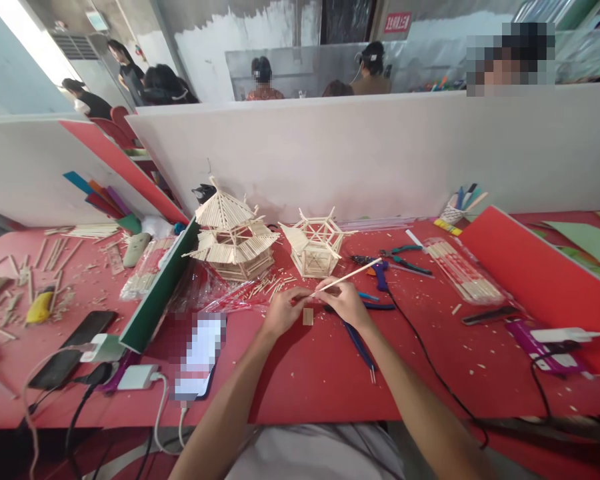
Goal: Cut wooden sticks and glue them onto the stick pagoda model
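Note:
A thin wooden stick [353,272] slants up to the right from between my two hands. My left hand [286,310] pinches its lower left end, and the fingers of my right hand [344,300] close round it a little further along. Just below the fingertips, a small panel of joined sticks [308,317] lies on the red table [300,373]. Behind my hands stand a roofed pavilion model made of sticks [233,233] and, to its right, a smaller model with an open frame top [316,243].
Blue-handled tweezers or pliers [359,343], a blue glue gun [380,275] and green-handled pliers [405,260] lie near my right hand. A phone [200,357] is at front left, beside a green divider [163,293]. Bagged sticks [463,270] lie at right. People sit beyond the white partition [360,153].

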`<state>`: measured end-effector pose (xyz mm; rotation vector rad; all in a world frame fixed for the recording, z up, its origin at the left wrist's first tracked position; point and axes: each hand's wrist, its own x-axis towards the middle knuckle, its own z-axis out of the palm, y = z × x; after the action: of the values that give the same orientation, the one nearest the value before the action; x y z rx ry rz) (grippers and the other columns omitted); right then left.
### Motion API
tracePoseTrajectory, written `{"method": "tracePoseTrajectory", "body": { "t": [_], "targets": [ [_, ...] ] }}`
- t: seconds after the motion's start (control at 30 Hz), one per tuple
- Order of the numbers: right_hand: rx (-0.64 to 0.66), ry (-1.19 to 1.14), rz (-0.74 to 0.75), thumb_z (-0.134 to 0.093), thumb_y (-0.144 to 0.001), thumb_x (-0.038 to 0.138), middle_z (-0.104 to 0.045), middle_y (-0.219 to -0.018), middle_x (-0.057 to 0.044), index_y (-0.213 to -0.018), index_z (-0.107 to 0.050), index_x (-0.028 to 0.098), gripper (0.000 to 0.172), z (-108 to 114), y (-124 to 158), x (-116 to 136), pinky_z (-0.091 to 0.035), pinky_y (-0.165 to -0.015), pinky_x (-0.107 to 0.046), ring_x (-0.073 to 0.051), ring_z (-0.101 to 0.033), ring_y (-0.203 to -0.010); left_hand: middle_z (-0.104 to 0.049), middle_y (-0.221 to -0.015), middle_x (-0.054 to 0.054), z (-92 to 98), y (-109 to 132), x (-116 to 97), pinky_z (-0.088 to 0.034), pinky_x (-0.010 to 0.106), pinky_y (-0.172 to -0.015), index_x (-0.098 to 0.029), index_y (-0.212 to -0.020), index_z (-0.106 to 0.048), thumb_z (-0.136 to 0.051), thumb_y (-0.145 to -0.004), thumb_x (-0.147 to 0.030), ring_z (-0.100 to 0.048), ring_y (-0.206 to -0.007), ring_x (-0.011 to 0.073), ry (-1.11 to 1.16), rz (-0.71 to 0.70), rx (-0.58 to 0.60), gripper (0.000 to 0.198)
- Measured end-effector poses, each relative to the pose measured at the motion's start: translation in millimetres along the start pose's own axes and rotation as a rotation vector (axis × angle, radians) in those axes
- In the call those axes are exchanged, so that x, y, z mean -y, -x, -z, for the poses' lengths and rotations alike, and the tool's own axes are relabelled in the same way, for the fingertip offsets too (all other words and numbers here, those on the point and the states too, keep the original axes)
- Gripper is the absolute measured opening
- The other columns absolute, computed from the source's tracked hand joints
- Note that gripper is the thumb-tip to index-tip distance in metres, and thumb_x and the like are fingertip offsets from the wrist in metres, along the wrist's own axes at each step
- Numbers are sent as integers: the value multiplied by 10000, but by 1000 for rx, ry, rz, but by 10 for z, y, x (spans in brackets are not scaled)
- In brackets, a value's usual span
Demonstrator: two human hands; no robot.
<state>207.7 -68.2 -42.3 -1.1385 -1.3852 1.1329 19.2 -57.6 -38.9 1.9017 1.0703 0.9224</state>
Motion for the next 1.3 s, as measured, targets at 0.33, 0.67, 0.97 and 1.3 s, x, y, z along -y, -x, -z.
{"method": "tracePoseTrajectory", "body": {
  "t": [0.33,0.67,0.97,1.3],
  "targets": [
    [-55,-114,-33,-810,-677,499,-705,-765,-43,-866,-657,207,379,3,-31,44,-570,-690,-351,-228,-687,-711,-768,-1046,29,14,37,-5,-548,313,-885,-238,-1087,-682,-579,-926,-301,-729,-957,196,-26,-124,80,202],
    [-30,-101,-7,-825,-671,477,-704,-773,-44,-903,-674,195,394,37,-17,15,-572,-667,-340,-212,-681,-675,-766,-996,40,44,41,-73,-542,313,-856,-222,-1002,-709,-565,-926,-270,-719,-906,194,-50,-169,51,169],
    [-36,-17,25,-809,-693,491,-718,-756,-56,-863,-674,198,365,9,2,39,-567,-629,-348,-241,-689,-692,-747,-931,84,25,26,-164,-579,362,-834,-154,-1063,-616,-615,-898,-330,-730,-855,212,352,-6,115,241],
    [44,80,70,-748,-770,401,-738,-804,-52,-863,-663,207,231,-32,15,25,-563,-700,-353,-234,-709,-734,-731,-845,52,-34,-5,-99,-563,302,-718,-167,-957,-627,-669,-816,-248,-707,-779,195,190,73,91,168]
  ]
}}
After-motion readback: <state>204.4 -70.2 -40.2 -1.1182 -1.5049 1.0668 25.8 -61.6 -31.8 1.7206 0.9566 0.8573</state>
